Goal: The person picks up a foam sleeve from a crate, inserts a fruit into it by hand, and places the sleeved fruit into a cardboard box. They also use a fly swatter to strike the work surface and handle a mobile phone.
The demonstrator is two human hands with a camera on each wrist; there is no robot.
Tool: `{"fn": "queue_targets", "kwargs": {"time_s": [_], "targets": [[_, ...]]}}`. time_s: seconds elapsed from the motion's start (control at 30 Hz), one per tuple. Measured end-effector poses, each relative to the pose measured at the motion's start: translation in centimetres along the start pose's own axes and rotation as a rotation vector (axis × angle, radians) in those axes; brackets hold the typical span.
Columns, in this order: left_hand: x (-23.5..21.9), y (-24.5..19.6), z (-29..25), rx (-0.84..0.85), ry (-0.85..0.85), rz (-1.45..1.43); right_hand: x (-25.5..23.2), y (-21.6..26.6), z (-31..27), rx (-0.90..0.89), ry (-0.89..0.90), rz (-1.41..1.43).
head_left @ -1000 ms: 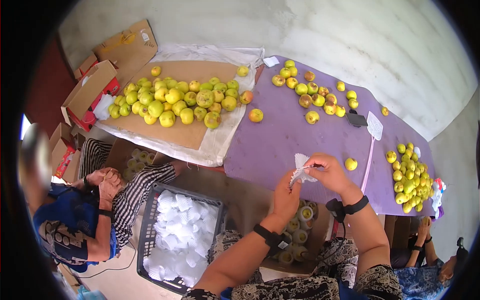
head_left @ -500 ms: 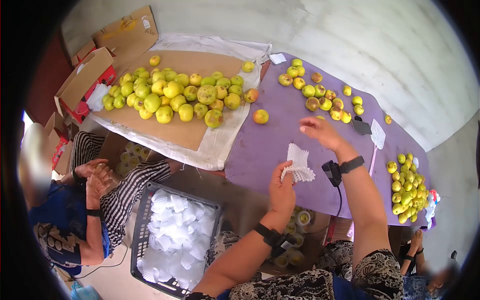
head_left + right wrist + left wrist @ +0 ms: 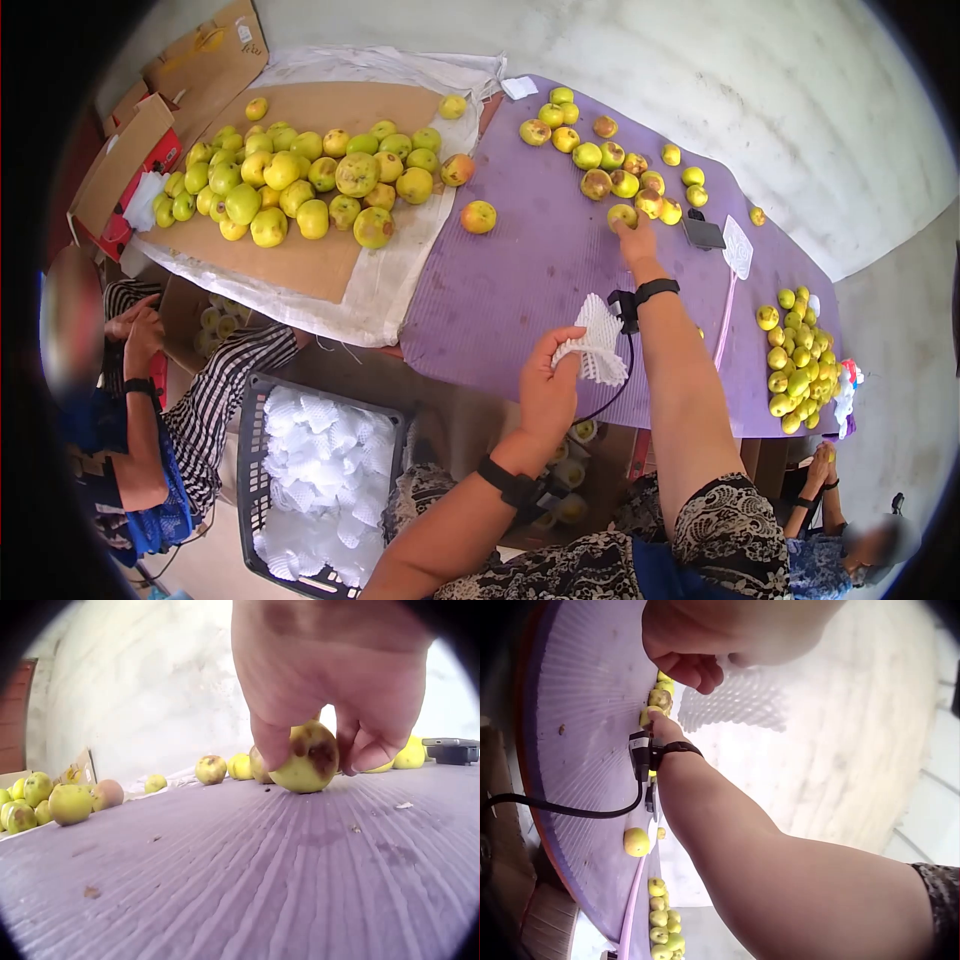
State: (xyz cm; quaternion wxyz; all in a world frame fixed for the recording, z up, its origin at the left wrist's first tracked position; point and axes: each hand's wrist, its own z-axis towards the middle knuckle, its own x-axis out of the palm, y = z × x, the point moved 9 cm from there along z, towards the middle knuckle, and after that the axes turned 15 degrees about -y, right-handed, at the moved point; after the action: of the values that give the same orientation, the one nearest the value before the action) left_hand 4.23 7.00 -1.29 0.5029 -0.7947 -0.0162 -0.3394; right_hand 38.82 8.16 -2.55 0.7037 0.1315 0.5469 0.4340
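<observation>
My left hand (image 3: 548, 400) pinches a white foam net sleeve (image 3: 600, 345) near the front of the purple mat. In the left wrist view the foam net (image 3: 739, 705) hangs past the curled fingers. My right hand (image 3: 640, 250) is stretched out over the mat to a yellow-green apple (image 3: 621, 216) at the near end of a loose group. Seen from the right wrist, thumb and fingers straddle this apple (image 3: 304, 761) and grip its sides. A dark brown blemish faces the camera, and the apple sits at the mat's surface.
Many apples (image 3: 285, 170) lie on cardboard at left. Another apple pile (image 3: 805, 360) is at the mat's right end, near a pink-handled fly swatter (image 3: 738, 248) and a dark device (image 3: 704, 233). A black crate (image 3: 250, 470) holds white foam nets. Two people sit at either side.
My right hand has let go of the foam net, reached forward across the mat and taken hold of an apple. The left hand keeps the net. The head view has shifted.
</observation>
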Motion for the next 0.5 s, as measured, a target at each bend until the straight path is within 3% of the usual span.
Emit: {"fn": "queue_targets", "kwargs": {"time_s": [0.03, 0.17, 0.23, 0.37, 0.43, 0.5], "targets": [[0.0, 0.1, 0.0, 0.000, 0.000, 0.003, -0.6, -0.9, 0.5, 0.078, -0.108, 0.107], [0.3, -0.3, 0.0, 0.008, -0.003, 0.019, -0.3, -0.5, 0.8, 0.082, -0.127, -0.023], [0.4, -0.2, 0.1, 0.004, -0.012, 0.012, 0.3, 2.6, -0.4, -0.037, 0.030, -0.117], [0.5, 0.9, 0.3, 0.004, 0.030, 0.015, 0.6, 4.3, -1.0, -0.216, 0.022, -0.215], [0.7, 0.2, 0.3, -0.001, 0.032, -0.005, -2.0, 2.0, 0.3, 0.058, -0.220, -0.027], [0.4, -0.8, 0.3, 0.013, -0.008, -0.001, -2.4, 0.5, 0.7, 0.095, -0.192, -0.095]]}}
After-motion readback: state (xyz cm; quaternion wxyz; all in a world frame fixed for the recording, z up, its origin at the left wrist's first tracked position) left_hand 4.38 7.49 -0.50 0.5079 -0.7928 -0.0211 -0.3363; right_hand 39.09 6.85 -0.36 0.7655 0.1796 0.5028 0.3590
